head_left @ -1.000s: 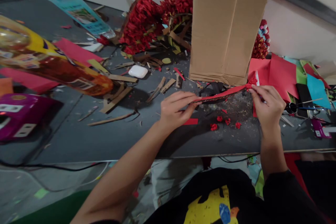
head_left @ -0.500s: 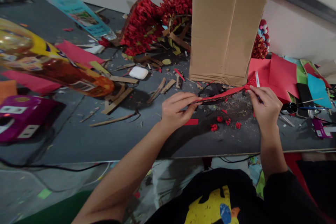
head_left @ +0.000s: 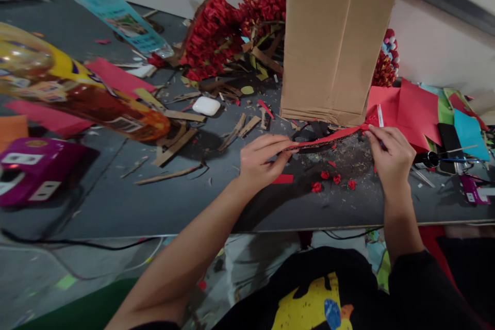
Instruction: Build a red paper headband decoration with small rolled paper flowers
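Observation:
My left hand (head_left: pixel 265 161) pinches the near-left end of a long strip of cardboard faced with red paper (head_left: pixel 328 139), its brown corrugated edge turned toward me. At the strip's far right end, the fingers of my right hand (head_left: pixel 391 153) are closed where crumpled red paper (head_left: pixel 365 127) sits. Something dark shows between those fingers, too small to name. Below the strip, several small crumpled red paper bits (head_left: pixel 316 186) lie on the dark tabletop. A flat red paper strip (head_left: pixel 283 179) lies just beside my left hand.
Behind the strip stands a tall cardboard box (head_left: pixel 328 41). Red paper-covered pieces (head_left: pixel 211 36) lean at the back. On the left are an amber bottle (head_left: pixel 116 108), a clear bottle (head_left: pixel 124 23) and a purple power strip (head_left: pixel 42 165). Coloured paper sheets (head_left: pixel 417 108) lie at right.
The whole view has shifted very slightly to the right. Both hands keep their places on the red cardboard strip, with hardly any movement.

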The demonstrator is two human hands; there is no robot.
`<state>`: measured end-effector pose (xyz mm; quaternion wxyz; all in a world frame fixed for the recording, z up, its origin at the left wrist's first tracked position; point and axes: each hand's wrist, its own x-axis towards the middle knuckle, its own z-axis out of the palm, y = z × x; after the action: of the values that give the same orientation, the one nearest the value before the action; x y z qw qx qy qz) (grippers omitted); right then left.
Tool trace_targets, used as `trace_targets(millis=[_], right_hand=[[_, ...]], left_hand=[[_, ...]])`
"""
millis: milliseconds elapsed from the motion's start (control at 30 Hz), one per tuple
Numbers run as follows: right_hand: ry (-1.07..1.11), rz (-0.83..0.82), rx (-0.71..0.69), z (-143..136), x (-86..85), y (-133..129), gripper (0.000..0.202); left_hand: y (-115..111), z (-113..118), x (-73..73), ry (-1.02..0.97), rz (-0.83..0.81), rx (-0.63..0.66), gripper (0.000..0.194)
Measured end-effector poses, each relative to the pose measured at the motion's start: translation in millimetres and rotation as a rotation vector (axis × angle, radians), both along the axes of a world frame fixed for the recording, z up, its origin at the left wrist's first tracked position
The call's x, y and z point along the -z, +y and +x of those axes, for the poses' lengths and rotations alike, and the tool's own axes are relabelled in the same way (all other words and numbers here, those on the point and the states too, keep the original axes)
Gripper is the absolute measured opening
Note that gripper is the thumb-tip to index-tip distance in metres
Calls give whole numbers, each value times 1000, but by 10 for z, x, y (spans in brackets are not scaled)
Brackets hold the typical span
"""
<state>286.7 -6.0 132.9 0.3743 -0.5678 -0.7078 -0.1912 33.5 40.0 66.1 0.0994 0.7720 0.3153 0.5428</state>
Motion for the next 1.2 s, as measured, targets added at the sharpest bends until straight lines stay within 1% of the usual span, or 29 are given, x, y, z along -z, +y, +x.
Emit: trace_targets(millis=[300, 433, 567, 800, 1033, 1200], right_hand=[[17, -20, 15, -3, 7, 8, 13], [30, -14, -6, -2, 13, 7, 13], [27, -26, 4, 0, 23, 6, 14], [25, -24, 3, -5, 28, 12, 14], [26, -41, 19, 2, 44, 14, 14], [26, -40, 24, -2, 44, 18, 14]], left_hand=[[0, 9, -9, -19, 26, -2, 10], [-1, 6, 2, -9, 12, -13, 11], [2, 2, 17, 7, -17, -25, 12], [1, 5, -14, -11, 18, 22, 10], [3, -3, 6, 26, -11, -12, 12], [-1, -2, -1, 23, -10, -7, 12]])
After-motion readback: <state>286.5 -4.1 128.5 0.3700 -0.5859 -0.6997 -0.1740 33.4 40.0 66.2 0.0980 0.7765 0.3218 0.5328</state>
